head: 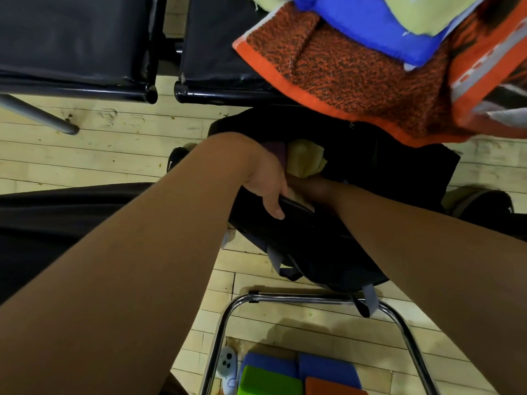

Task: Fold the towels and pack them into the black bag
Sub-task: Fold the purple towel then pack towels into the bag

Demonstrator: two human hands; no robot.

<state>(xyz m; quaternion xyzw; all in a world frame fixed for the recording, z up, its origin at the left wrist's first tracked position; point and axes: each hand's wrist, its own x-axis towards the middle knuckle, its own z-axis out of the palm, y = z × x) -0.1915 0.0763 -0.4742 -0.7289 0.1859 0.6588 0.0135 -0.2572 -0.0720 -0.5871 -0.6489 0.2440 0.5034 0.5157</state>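
left hand (265,189) fingers curl round the black bag (313,246) rim, right hand (312,187) fingers hidden, cannot tell, beside the yellow towel (303,161), likely soft and light, best gripped mid-fold.

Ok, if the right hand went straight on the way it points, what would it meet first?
Probably the yellow towel inside the black bag; the right hand is in the opening beside it. Depth there is unclear.

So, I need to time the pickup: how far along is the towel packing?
Done: a pale yellow towel and something purple sit inside the black bag. In hand: the left hand grips the bag's rim while the right hand reaches inside. Left: the orange towel, blue towel and another yellow one lie piled on the chair.
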